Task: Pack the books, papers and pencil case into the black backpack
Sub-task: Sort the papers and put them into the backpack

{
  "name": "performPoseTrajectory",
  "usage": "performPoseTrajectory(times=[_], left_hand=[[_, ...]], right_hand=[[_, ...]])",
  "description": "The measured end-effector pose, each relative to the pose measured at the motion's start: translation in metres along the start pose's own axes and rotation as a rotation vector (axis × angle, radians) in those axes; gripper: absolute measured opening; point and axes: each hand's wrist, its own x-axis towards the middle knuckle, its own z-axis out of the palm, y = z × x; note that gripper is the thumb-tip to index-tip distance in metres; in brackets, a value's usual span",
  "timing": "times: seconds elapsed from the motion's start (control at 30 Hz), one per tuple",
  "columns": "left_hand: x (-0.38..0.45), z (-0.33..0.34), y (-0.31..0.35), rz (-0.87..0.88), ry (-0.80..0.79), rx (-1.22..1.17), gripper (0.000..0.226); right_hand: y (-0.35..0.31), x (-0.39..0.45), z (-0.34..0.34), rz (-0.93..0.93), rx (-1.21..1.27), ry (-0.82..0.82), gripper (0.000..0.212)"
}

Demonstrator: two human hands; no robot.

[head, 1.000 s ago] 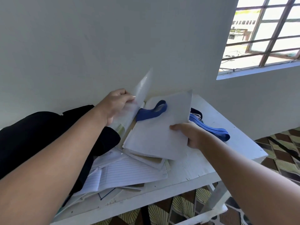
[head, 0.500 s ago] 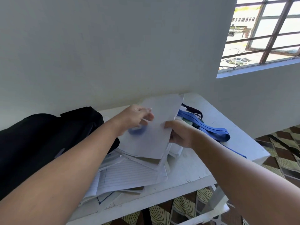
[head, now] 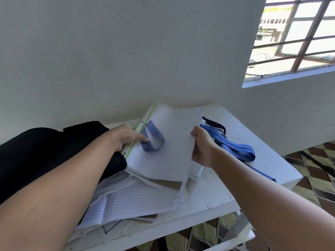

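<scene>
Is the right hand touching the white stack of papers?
Touching: head view shows the right hand gripping the white paper stack's right edge.
</scene>
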Motion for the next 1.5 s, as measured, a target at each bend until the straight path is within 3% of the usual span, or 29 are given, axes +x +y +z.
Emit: performPoseTrajectory(times=[0.17,0.33,0.43,0.5,0.57,0.6,0.7,0.83,0.9,1.0,1.07,1.13,1.23,1.33,1.4,1.5], left_hand=[[-0.015,-0.01,0.012,-0.002,-0.168,-0.176,0.038],[-0.017,-0.02,0.009,0.05,-0.114,-0.215,0.043],[-0.019,-0.03,0.004,0.07,-0.107,-0.25,0.041],[-0.02,-0.033,0.002,0.106,-0.115,-0.256,0.042],[-0.022,-0.032,0.0,0.132,-0.139,-0.262,0.045],[-0.022,-0.031,-0.001,0.134,-0.147,-0.261,0.047],[-0.02,-0.032,-0.005,0.115,-0.144,-0.246,0.047],[-0.012,-0.029,-0.011,0.056,-0.078,-0.149,0.036],[-0.005,-0.026,-0.016,0.021,-0.003,-0.051,0.042],[0.007,-0.02,-0.024,-0.023,0.08,0.149,0.072],[0.005,-0.01,-0.018,-0.048,0.152,0.432,0.09],[0.003,0.003,-0.003,-0.019,0.326,0.757,0.108],[0.002,0.033,0.036,0.309,0.551,0.885,0.087],[0.008,0.084,0.072,0.617,0.364,0.781,0.064],[0.011,0.119,0.085,0.675,0.249,0.756,0.049],[0.016,0.148,0.09,0.702,0.25,0.677,0.024]], right_hand=[[-0.002,-0.001,0.002,-0.017,0.055,0.048,0.024],[-0.008,0.006,-0.006,-0.04,0.126,-0.021,0.048],[-0.009,0.023,-0.013,-0.084,0.214,0.193,0.048],[-0.01,0.031,-0.017,-0.109,0.009,0.296,0.039],[-0.011,0.035,-0.018,-0.117,-0.303,0.27,0.075],[-0.012,0.035,-0.019,-0.118,-0.407,0.246,0.076],[-0.016,0.039,-0.023,-0.134,-0.615,0.253,0.037],[-0.019,0.041,-0.029,-0.255,-0.992,0.448,0.024],[-0.02,0.043,-0.034,-0.28,-0.773,0.518,0.026],[-0.026,0.038,-0.039,-0.313,-0.272,0.595,0.031],[-0.03,0.029,-0.04,-0.357,-0.199,0.567,0.02],[-0.029,0.024,-0.037,-0.435,-0.119,0.496,0.011],[-0.028,0.016,-0.031,-0.496,-0.007,0.334,0.009],[-0.032,0.006,-0.029,-0.552,0.031,0.237,0.017],[-0.035,-0.001,-0.03,-0.578,0.062,0.204,0.019],[-0.035,-0.009,-0.037,-0.583,0.056,0.188,0.014]])
